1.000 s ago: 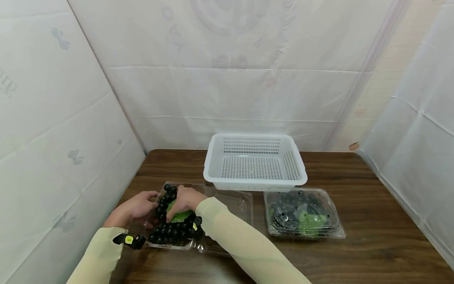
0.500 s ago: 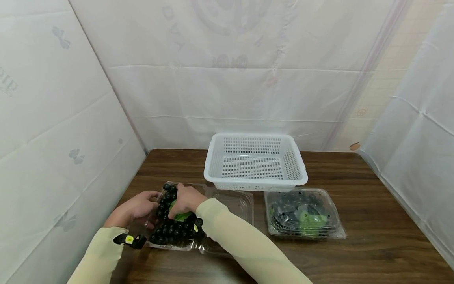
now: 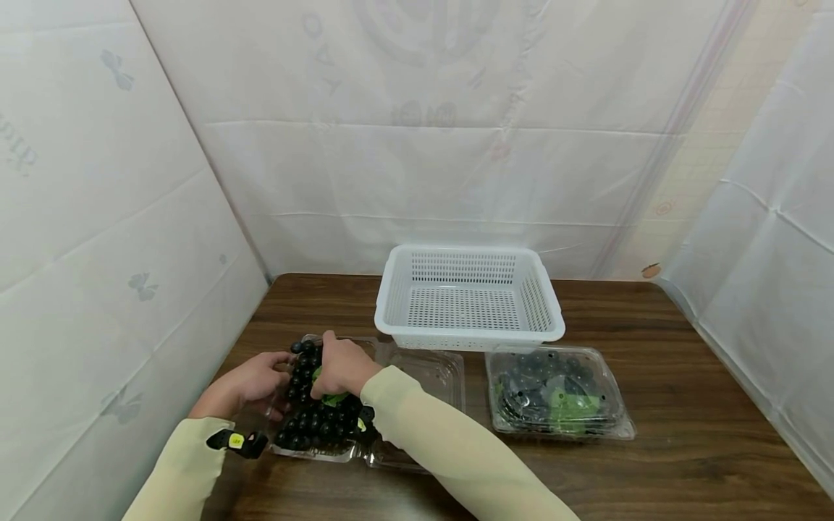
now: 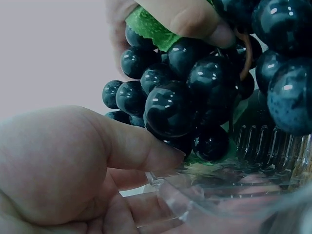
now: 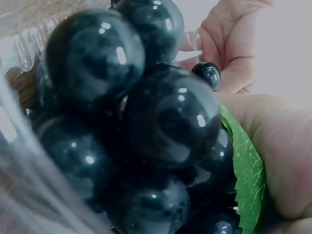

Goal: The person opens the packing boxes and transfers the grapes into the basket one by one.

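Note:
A bunch of shiny black grapes with a green leaf is in the left half of an opened clear plastic clamshell box. My right hand grips the bunch from above, thumb and fingers around its top by the leaf. In the left wrist view the right thumb presses in beside a brown stem, and grapes hang above the box's ribbed wall. My left hand pinches the box's left rim, thumb on top and fingers beneath. The right fingertips are partly hidden behind the grapes.
A white perforated plastic basket stands behind the box at the back. To the right is a closed clear clamshell with dark grapes and a green leaf inside. White sheeting encloses the wooden table at the back and sides.
My right hand has risen slightly, and the upper grapes have shifted up and left with it. The left hand keeps its place on the rim.

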{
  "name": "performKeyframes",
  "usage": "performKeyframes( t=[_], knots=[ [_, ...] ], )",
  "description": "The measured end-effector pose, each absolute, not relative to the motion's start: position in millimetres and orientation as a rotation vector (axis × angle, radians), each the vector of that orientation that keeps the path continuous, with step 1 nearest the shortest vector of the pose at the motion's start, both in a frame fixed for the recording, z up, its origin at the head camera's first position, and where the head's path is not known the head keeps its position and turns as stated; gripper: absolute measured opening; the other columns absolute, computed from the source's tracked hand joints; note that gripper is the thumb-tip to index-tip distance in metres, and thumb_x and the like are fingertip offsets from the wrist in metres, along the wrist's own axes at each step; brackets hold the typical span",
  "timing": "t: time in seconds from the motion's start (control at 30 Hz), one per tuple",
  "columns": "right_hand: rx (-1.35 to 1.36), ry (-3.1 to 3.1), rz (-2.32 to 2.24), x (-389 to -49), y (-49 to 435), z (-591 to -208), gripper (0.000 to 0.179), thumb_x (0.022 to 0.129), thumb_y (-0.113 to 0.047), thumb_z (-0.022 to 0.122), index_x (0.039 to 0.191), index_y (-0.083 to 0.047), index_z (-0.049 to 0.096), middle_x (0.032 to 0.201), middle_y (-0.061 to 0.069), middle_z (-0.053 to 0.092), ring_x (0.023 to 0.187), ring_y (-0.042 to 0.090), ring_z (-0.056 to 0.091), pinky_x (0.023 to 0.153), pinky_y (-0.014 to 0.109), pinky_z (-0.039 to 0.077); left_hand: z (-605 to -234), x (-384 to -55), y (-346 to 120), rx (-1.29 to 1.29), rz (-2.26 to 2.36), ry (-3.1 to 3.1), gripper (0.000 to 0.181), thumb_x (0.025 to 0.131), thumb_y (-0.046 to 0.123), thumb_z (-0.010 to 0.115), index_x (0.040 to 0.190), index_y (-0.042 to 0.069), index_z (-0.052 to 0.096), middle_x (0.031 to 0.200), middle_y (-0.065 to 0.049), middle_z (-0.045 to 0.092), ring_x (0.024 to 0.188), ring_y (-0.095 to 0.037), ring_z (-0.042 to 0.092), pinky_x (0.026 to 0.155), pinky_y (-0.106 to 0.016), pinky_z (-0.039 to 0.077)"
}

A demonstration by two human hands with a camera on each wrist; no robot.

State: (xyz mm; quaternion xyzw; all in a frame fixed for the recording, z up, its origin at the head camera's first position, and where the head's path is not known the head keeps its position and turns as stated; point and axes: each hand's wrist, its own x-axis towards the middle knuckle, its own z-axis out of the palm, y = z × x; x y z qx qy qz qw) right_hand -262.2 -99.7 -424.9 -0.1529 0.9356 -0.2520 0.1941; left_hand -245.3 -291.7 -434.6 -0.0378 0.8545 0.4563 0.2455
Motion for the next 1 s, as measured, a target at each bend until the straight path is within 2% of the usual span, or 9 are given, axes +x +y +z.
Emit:
performKeyframes(
  t=[0.17,0.27,0.47,0.6,0.8,0.9,1.0],
  knots=[
    [-0.451,2.642,-0.735,-261,-98,-420,0.096,0.082,-0.032,0.088,0.158,-0.023,0.029,0.078,0.001,0.066,0.058,0.018,0.061,0.053,0.034,0.046,-433,-245,-292,-0.110,1.239,2.333,0.058,0.104,0.001,0.037,0.159,-0.008,0.019,0.109,-0.023,0.055,0.076,-0.028,0.070,0.064,-0.047,0.062],
    [-0.471,2.655,-0.742,-259,-96,-416,0.095,0.082,-0.031,0.088,0.158,-0.022,0.030,0.082,0.001,0.066,0.059,0.017,0.062,0.054,0.033,0.047,-433,-245,-292,-0.107,1.239,2.331,0.059,0.104,0.000,0.036,0.159,-0.008,0.018,0.123,-0.028,0.053,0.078,-0.028,0.070,0.066,-0.047,0.062],
    [-0.473,2.637,-0.782,-255,-91,-408,0.088,0.084,-0.028,0.086,0.154,-0.024,0.034,0.074,0.000,0.064,0.056,0.017,0.058,0.053,0.033,0.044,-437,-247,-295,-0.106,1.248,2.316,0.059,0.104,0.001,0.037,0.158,-0.009,0.017,0.120,-0.027,0.054,0.079,-0.028,0.071,0.067,-0.048,0.063],
    [-0.462,2.619,-0.808,-254,-88,-404,0.085,0.084,-0.028,0.086,0.152,-0.026,0.035,0.074,0.001,0.064,0.055,0.017,0.056,0.052,0.034,0.043,-438,-247,-296,-0.100,1.283,2.289,0.059,0.105,0.002,0.039,0.159,-0.008,0.018,0.133,-0.030,0.052,0.080,-0.029,0.071,0.068,-0.048,0.063],
    [-0.497,2.591,-0.857,-254,-84,-402,0.084,0.085,-0.028,0.085,0.151,-0.026,0.035,0.068,0.003,0.064,0.050,0.017,0.052,0.051,0.033,0.043,-439,-244,-296,-0.082,1.317,2.264,0.057,0.108,0.012,0.046,0.158,-0.005,0.025,0.118,-0.023,0.065,0.080,-0.029,0.072,0.068,-0.048,0.063],
    [-0.512,2.567,-0.888,-255,-81,-401,0.083,0.085,-0.028,0.085,0.152,-0.024,0.035,0.065,0.003,0.063,0.048,0.017,0.050,0.050,0.033,0.042,-438,-244,-296,-0.077,1.321,2.258,0.056,0.109,0.014,0.046,0.158,-0.005,0.025,0.130,-0.028,0.057,0.081,-0.029,0.073,0.069,-0.048,0.063],
    [-0.511,2.550,-0.916,-255,-78,-400,0.082,0.086,-0.029,0.084,0.151,-0.024,0.035,0.066,0.003,0.063,0.048,0.016,0.049,0.051,0.033,0.043,-437,-244,-295,-0.092,1.324,2.255,0.054,0.110,0.011,0.042,0.159,-0.004,0.024,0.147,-0.034,0.040,0.082,-0.030,0.073,0.069,-0.048,0.063]
  ],
)
